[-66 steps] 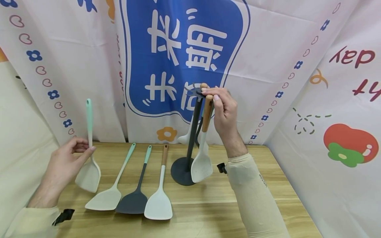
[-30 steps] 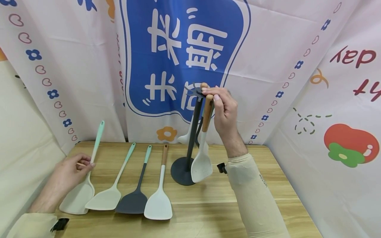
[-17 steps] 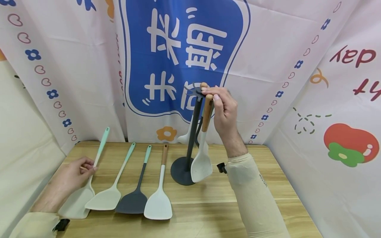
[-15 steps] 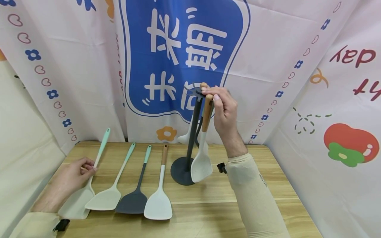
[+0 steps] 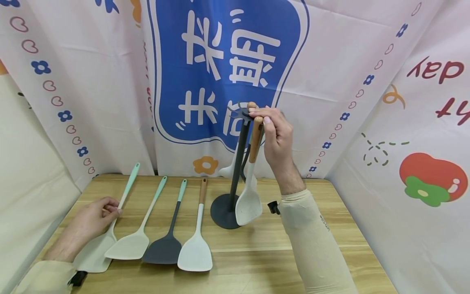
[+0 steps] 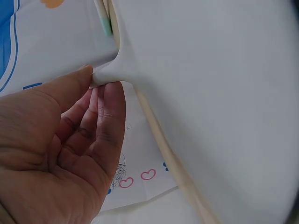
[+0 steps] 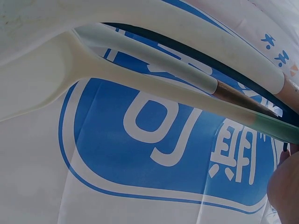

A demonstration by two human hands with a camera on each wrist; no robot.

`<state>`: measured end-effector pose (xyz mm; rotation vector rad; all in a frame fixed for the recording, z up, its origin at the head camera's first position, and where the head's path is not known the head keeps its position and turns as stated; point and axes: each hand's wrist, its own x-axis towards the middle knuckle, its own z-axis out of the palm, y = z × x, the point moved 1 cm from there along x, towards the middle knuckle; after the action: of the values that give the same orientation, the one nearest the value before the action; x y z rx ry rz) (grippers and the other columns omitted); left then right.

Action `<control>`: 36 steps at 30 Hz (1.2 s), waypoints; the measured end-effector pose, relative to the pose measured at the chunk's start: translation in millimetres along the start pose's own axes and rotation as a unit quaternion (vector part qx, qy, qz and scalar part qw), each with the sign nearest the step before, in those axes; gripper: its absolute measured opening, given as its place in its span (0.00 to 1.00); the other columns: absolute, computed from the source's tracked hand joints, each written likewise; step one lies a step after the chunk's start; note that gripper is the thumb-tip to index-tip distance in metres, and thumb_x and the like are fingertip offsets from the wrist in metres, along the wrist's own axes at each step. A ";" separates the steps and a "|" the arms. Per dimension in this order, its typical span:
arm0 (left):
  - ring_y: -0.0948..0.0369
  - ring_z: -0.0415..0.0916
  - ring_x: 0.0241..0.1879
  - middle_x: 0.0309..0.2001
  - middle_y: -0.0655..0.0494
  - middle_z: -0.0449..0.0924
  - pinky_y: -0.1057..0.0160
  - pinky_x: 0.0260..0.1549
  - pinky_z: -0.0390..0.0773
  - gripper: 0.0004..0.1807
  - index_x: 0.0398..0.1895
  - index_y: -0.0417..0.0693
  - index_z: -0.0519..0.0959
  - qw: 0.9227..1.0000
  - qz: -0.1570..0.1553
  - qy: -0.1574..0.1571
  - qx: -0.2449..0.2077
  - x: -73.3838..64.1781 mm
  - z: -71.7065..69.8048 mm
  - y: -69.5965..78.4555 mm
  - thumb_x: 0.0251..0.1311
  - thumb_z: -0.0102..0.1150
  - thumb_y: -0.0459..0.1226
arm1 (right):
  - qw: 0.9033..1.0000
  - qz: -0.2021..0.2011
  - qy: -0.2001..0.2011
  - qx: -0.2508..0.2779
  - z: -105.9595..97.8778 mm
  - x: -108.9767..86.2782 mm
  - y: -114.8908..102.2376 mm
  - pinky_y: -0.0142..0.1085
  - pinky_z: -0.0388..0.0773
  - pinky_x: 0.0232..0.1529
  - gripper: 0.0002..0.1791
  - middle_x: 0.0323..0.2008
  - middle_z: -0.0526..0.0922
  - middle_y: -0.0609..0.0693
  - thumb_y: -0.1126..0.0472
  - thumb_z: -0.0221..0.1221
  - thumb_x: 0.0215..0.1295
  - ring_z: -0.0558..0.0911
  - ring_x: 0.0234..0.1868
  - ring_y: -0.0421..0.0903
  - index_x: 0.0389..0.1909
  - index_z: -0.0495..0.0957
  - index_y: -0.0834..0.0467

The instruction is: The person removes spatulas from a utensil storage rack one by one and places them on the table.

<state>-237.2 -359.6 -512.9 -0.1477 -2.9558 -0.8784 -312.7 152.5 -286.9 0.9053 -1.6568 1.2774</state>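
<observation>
My left hand (image 5: 88,218) pinches the neck of a cream turner with a mint handle (image 5: 129,183), its wide blade low at the table's left side. In the left wrist view, thumb and fingertips meet on that neck, and the pale blade (image 6: 219,93) fills the right side. My right hand (image 5: 278,134) grips the top of a dark utensil stand (image 5: 236,179), fingers over its hooks. From the stand hangs a pale wooden-handled utensil (image 5: 249,206) beside that hand. Close up in the right wrist view hangs a cream utensil with a mint handle (image 7: 37,77).
Right of the held turner lie a cream turner with a mint handle (image 5: 132,245), a dark grey turner (image 5: 164,249) and a white wooden-handled turner (image 5: 196,253). They rest on a wooden table (image 5: 264,261). Printed cloth (image 5: 341,49) walls the back and sides.
The left hand has lowered the cream turner from near upright down to the table beside the others, its handle tilting right. The right hand stays at the stand's top.
</observation>
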 end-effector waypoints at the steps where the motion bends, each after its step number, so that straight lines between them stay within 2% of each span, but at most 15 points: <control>1: 0.52 0.92 0.40 0.44 0.39 0.92 0.68 0.31 0.80 0.14 0.57 0.27 0.84 1.000 0.001 0.000 0.003 -0.1 0.0 -0.1 0.83 0.70 0.33 | 1.000 0.000 0.000 0.000 0.0 0.0 0.0 0.61 0.75 0.89 0.22 0.53 0.93 0.74 0.64 0.48 0.86 0.87 0.66 0.37 0.51 0.90 0.73; 5: 0.51 0.92 0.40 0.44 0.40 0.93 0.67 0.32 0.79 0.14 0.58 0.27 0.85 1.000 0.006 -0.002 0.016 0.0 -0.1 -0.1 0.82 0.71 0.33 | 1.000 -0.001 0.000 0.001 0.1 -0.5 0.2 0.51 0.75 0.90 0.22 0.52 0.93 0.74 0.64 0.48 0.86 0.88 0.66 0.39 0.51 0.90 0.73; 13: 0.51 0.92 0.43 0.46 0.40 0.93 0.68 0.35 0.83 0.17 0.61 0.26 0.84 1.000 0.011 -0.023 0.009 1.5 3.1 0.4 0.78 0.73 0.31 | 1.000 0.000 -0.001 -0.002 0.0 -0.5 0.2 0.53 0.76 0.89 0.22 0.52 0.93 0.74 0.64 0.48 0.86 0.88 0.66 0.39 0.52 0.90 0.73; 19: 0.52 0.91 0.44 0.46 0.41 0.93 0.68 0.37 0.84 0.16 0.60 0.26 0.84 0.999 0.017 -0.034 0.004 0.9 5.0 1.9 0.77 0.71 0.28 | 1.000 0.001 -0.002 -0.005 0.0 0.0 0.2 0.50 0.76 0.89 0.23 0.53 0.93 0.74 0.64 0.48 0.87 0.87 0.66 0.37 0.52 0.90 0.73; 23: 0.51 0.91 0.45 0.46 0.42 0.94 0.65 0.39 0.85 0.14 0.59 0.28 0.86 0.999 0.017 -0.043 0.015 -0.1 6.8 1.6 0.78 0.72 0.29 | 1.000 0.000 -0.002 -0.002 0.1 -0.4 0.6 0.54 0.76 0.90 0.23 0.52 0.92 0.74 0.64 0.48 0.86 0.87 0.66 0.38 0.52 0.90 0.73; 25: 0.50 0.91 0.45 0.46 0.42 0.94 0.61 0.40 0.87 0.13 0.58 0.29 0.86 0.999 0.016 -0.046 0.021 -0.1 7.7 1.3 0.78 0.72 0.30 | 1.000 0.000 -0.001 0.000 0.2 -0.5 0.6 0.60 0.75 0.89 0.23 0.52 0.92 0.74 0.64 0.48 0.86 0.88 0.66 0.39 0.52 0.90 0.73; 28: 0.49 0.91 0.45 0.45 0.42 0.94 0.56 0.42 0.88 0.12 0.57 0.30 0.86 0.998 0.015 -0.045 0.029 0.5 8.3 2.2 0.78 0.71 0.30 | 1.000 0.000 -0.001 0.000 0.2 -0.4 0.4 0.62 0.75 0.89 0.23 0.52 0.92 0.74 0.64 0.48 0.86 0.88 0.66 0.39 0.52 0.90 0.73; 36: 0.47 0.91 0.45 0.45 0.40 0.94 0.53 0.42 0.88 0.13 0.57 0.28 0.86 0.998 0.016 -0.050 0.030 5.8 11.6 3.5 0.77 0.72 0.29 | 1.000 0.002 0.000 -0.004 -0.4 -0.9 0.3 0.50 0.76 0.90 0.23 0.52 0.93 0.74 0.64 0.48 0.86 0.89 0.66 0.40 0.51 0.90 0.72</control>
<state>-242.9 -350.0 -520.2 -0.2431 -3.0584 -0.7987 -312.5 152.9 -287.7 0.8977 -1.6635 1.2740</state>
